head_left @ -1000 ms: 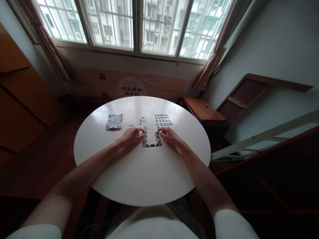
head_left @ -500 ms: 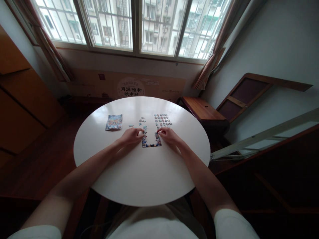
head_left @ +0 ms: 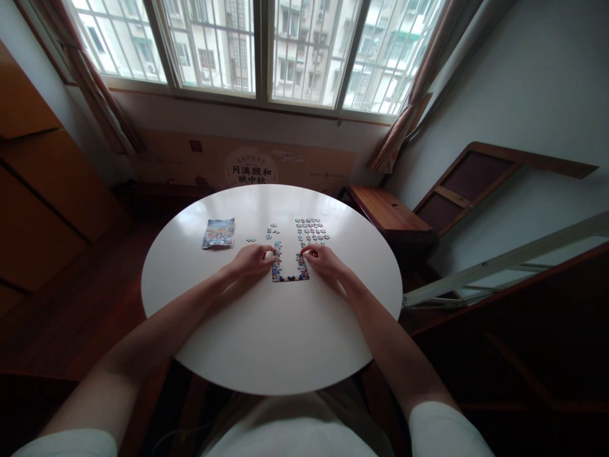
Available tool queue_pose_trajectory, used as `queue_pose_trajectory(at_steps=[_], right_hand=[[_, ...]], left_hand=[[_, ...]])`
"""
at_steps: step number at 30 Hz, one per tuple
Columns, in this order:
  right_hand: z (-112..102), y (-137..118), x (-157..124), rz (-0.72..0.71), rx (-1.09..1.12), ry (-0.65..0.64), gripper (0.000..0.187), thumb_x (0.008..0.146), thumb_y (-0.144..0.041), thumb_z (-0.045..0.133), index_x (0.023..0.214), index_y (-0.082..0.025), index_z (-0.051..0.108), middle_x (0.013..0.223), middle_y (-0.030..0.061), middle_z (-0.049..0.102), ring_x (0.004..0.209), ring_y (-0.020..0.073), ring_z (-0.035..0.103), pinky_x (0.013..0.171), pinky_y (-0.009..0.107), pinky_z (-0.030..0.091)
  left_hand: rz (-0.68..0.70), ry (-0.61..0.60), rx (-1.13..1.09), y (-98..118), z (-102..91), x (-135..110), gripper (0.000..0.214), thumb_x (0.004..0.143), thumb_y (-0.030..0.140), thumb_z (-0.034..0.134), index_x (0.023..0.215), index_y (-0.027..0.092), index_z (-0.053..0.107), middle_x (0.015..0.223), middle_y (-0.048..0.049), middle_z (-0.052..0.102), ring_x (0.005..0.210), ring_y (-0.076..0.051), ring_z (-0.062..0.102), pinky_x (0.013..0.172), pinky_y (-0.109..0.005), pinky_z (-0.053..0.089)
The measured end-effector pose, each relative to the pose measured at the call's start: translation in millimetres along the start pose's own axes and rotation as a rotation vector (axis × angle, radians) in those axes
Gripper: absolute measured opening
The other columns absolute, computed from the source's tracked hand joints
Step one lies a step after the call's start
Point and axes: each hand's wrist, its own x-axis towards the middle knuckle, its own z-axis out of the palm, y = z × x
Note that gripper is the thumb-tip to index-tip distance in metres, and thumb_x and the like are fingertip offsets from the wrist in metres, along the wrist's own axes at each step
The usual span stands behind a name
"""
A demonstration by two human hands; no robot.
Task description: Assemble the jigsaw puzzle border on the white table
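A partly joined jigsaw puzzle (head_left: 290, 278) lies flat on the white table, its pieces forming a U with the open end away from me. My left hand (head_left: 254, 259) is closed, thumb and forefinger bent together against the upper part of the U's left side. At the right side, my right hand (head_left: 321, 257) pinches the puzzle's edge near the top of that column. The fingertips cover the exact pieces they touch. Beyond my right hand, loose puzzle pieces (head_left: 311, 228) lie in rows. A few more pieces (head_left: 273, 231) lie past my left hand, with a single piece (head_left: 251, 240) farther left.
A colourful picture packet (head_left: 219, 233) lies on the left of the round white table (head_left: 266, 343). A wooden stool or bench (head_left: 387, 208) stands behind at the right. Barred windows and a long printed box (head_left: 304, 162) are at the back.
Both hands stay in the same place at the puzzle's sides. The whole view has shifted very slightly; no piece has visibly moved.
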Motion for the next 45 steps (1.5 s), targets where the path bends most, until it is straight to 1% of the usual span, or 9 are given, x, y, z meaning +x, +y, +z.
queue_pose_trajectory(at_steps=[11,15,21,29,38,45], right_hand=[[-1.1,-4.0,-1.0,0.006,-0.01,0.001,0.025,0.083,-0.029,0.053,0.098,-0.019,0.071,0.075,0.0008,0.063,0.064,0.0112,0.05,0.066,0.023,0.037],[0.3,-1.2,0.0,0.006,-0.006,0.008,0.025,0.083,-0.028,0.053,0.098,-0.019,0.071,0.075,0.001,0.063,0.064,0.0113,0.051,0.066,0.023,0.037],[1.4,2.2,1.1,-0.006,0.0,0.005,0.026,0.083,-0.029,0.053,0.098,-0.019,0.071,0.075,0.0013,0.063,0.064,0.0112,0.051,0.064,0.023,0.037],[-1.2,-2.3,-0.8,-0.001,0.003,0.006,0.026,0.083,-0.029,0.053,0.098,-0.019,0.071,0.074,0.0014,0.063,0.063,0.0112,0.05,0.065,0.024,0.037],[1.8,1.8,0.8,-0.009,0.003,0.011,0.026,0.083,-0.028,0.053,0.098,-0.019,0.071,0.074,0.0014,0.063,0.064,0.0112,0.051,0.064,0.023,0.036],[1.4,2.3,1.4,-0.009,-0.005,0.007,0.026,0.083,-0.03,0.052,0.098,-0.019,0.071,0.075,0.0016,0.063,0.064,0.0116,0.052,0.064,0.024,0.036]], left_hand=[[-0.01,-0.011,-0.008,1.9,-2.2,-0.9,0.043,0.083,0.042,0.048,0.116,0.022,0.067,0.065,0.0001,0.063,0.058,-0.014,0.055,0.059,-0.023,0.034],[-0.011,-0.01,-0.016,1.6,-1.7,-1.0,0.044,0.083,0.043,0.048,0.116,0.022,0.067,0.063,0.0005,0.062,0.058,-0.014,0.054,0.057,-0.023,0.032],[-0.007,-0.003,-0.022,2.1,-1.9,-1.2,0.043,0.083,0.042,0.048,0.115,0.021,0.068,0.064,-0.0002,0.062,0.057,-0.014,0.052,0.059,-0.022,0.033],[-0.009,-0.008,-0.023,1.0,-1.6,-0.6,0.043,0.083,0.042,0.049,0.116,0.022,0.067,0.063,0.0008,0.062,0.057,-0.014,0.054,0.058,-0.022,0.033],[-0.006,-0.008,-0.023,0.7,-1.7,-0.6,0.043,0.084,0.043,0.049,0.116,0.021,0.067,0.063,0.0005,0.062,0.056,-0.013,0.053,0.056,-0.022,0.031],[-0.004,0.005,-0.018,-0.7,0.4,-0.3,0.042,0.083,0.042,0.049,0.115,0.022,0.068,0.063,0.0002,0.063,0.057,-0.014,0.054,0.058,-0.022,0.033]])
